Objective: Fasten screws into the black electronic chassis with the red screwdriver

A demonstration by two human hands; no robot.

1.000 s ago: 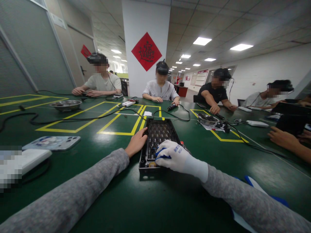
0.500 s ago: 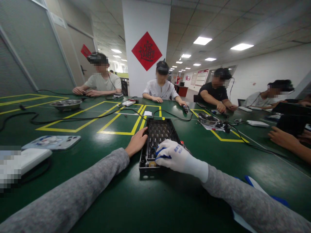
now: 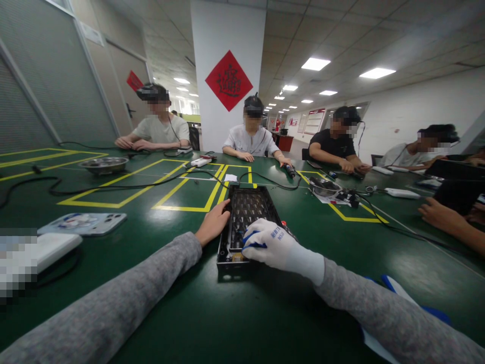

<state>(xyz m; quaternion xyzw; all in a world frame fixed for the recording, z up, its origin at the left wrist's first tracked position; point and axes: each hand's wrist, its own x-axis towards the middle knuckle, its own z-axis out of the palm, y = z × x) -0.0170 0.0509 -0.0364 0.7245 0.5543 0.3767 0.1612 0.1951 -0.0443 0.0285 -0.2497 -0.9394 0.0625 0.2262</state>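
A black case [image 3: 223, 255] is set flat on the green bench [image 3: 170, 313], right in front, with its top open. Small round shapes in rows can be seen in the black tray [image 3: 248, 207] inside it. The case is touched on its left side by the bare left hand [image 3: 214, 223]. Its thumb side can be seen by the rim, but the other fingers are hidden, so whether the case is gripped cannot be told.

The right hand [image 3: 271, 243] is covered by a white and blue glove and is laid over the near right part of the case. Its fingers are bent down — whether a thing is pinched under them cannot be told.

A small red thing [image 3: 284, 223] is seen just beside the case, past the gloved hand. A phone [image 3: 85, 224] and a white box [image 3: 51, 253] are set to the left. Another glove [image 3: 401, 290] is partly hidden by the right sleeve [image 3: 364, 298]. Farther off, a dark tool [image 3: 290, 171] is held by a person [image 3: 250, 139] — and a metal bowl [image 3: 325, 187] is set to the right of it.
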